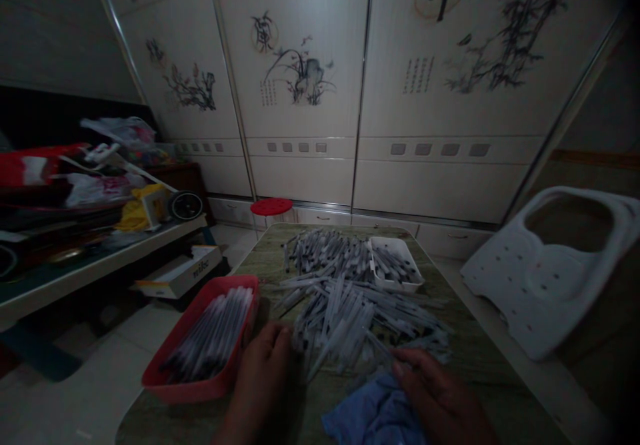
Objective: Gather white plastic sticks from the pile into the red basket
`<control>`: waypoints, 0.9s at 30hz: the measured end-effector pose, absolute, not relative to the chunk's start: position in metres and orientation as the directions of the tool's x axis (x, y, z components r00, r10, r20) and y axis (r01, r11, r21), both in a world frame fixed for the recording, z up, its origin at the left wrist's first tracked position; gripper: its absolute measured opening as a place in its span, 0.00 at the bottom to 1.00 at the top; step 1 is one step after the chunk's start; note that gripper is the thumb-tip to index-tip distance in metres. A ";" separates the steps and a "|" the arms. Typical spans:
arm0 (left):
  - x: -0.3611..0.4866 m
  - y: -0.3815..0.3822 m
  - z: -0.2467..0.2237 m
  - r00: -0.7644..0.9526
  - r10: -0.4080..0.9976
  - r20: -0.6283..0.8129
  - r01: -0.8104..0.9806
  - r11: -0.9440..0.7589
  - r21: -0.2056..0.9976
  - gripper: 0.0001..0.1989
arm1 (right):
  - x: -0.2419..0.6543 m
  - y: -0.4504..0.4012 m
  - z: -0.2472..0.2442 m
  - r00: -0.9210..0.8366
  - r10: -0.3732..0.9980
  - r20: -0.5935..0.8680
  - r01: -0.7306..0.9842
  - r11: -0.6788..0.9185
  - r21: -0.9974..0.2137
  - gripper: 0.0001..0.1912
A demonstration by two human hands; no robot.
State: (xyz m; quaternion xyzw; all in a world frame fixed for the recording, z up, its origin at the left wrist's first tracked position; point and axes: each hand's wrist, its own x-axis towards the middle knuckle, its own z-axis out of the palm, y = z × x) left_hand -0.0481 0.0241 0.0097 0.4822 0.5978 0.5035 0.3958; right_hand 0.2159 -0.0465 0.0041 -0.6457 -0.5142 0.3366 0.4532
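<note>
My right hand (435, 386) is closed, thumb and fingers pinching the end of a clear pen (379, 344) that points toward the pile. Beneath that hand lies a crumpled blue cloth (377, 413). My left hand (267, 365) rests beside the red basket with its fingers curled; anything inside them is hidden. A loose pile of clear pens (340, 312) spreads over the table between and beyond my hands. The red basket (163, 392) at the left holds many similar pens laid side by side. At the far right of the table, a white tray (400, 286) contains more dark-tipped pieces.
The green-streaked table (480, 372) has rounded corners. Behind it stands a red stool (271, 206) before sliding cabinet doors (300, 118). A folded white plastic seat (540, 285) leans at the right. On the left, a low bench (165, 232) carries bags and a wheeled item.
</note>
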 end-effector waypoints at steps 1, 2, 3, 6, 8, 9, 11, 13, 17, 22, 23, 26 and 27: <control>-0.052 0.025 0.009 -0.181 0.982 0.058 0.319 0.003 0.948 0.09 | 0.218 -0.046 0.005 0.243 0.969 0.030 0.350 -0.059 -0.935 0.23; -0.054 0.025 0.010 -0.138 0.987 0.088 0.444 -0.017 0.896 0.11 | 0.220 -0.045 0.005 0.242 0.970 0.024 0.342 -0.062 -0.938 0.23; -0.056 0.025 0.010 -0.102 0.991 0.092 0.543 -0.022 0.839 0.12 | 0.221 -0.045 0.006 0.243 0.970 0.017 0.336 -0.068 -0.939 0.24; -0.057 0.023 0.009 -0.064 0.998 0.010 0.705 0.038 0.708 0.12 | 0.224 -0.044 0.008 0.238 0.971 0.006 0.350 -0.080 -0.933 0.24; -0.056 0.022 0.007 -0.056 0.998 -0.028 0.779 0.061 0.624 0.11 | 0.224 -0.044 0.009 0.251 0.968 0.008 0.375 -0.090 -0.923 0.23; -0.056 0.022 0.006 -0.058 0.998 -0.033 0.795 0.066 0.604 0.11 | 0.223 -0.044 0.010 0.258 0.966 0.010 0.387 -0.094 -0.917 0.23; -0.055 0.023 0.004 -0.071 0.997 -0.033 0.808 0.077 0.585 0.10 | 0.221 -0.044 0.011 0.277 0.961 0.010 0.395 -0.104 -0.913 0.23; -0.055 0.023 0.003 -0.081 0.996 -0.026 0.829 0.082 0.554 0.09 | 0.219 -0.045 0.012 0.284 0.959 -0.008 0.392 -0.124 -0.911 0.24; -0.054 0.023 0.003 -0.049 0.997 0.056 0.876 0.016 0.482 0.13 | 0.219 -0.045 0.012 0.253 0.967 -0.022 0.363 -0.116 -0.924 0.24; -0.053 0.024 -0.001 0.105 0.985 0.136 0.897 -0.153 0.415 0.16 | 0.217 -0.046 0.011 0.286 0.958 -0.012 0.343 -0.114 -0.933 0.24; -0.053 0.025 -0.002 0.120 0.982 0.143 0.901 -0.168 0.401 0.16 | 0.216 -0.046 0.011 0.289 0.957 -0.014 0.339 -0.116 -0.933 0.25; -0.053 0.026 -0.006 0.129 0.980 0.154 0.903 -0.180 0.389 0.16 | 0.214 -0.046 0.011 0.304 0.953 -0.012 0.321 -0.114 -0.940 0.24; -0.053 0.027 -0.007 0.126 0.980 0.155 0.903 -0.178 0.392 0.17 | 0.214 -0.046 0.011 0.306 0.952 -0.011 0.314 -0.112 -0.943 0.24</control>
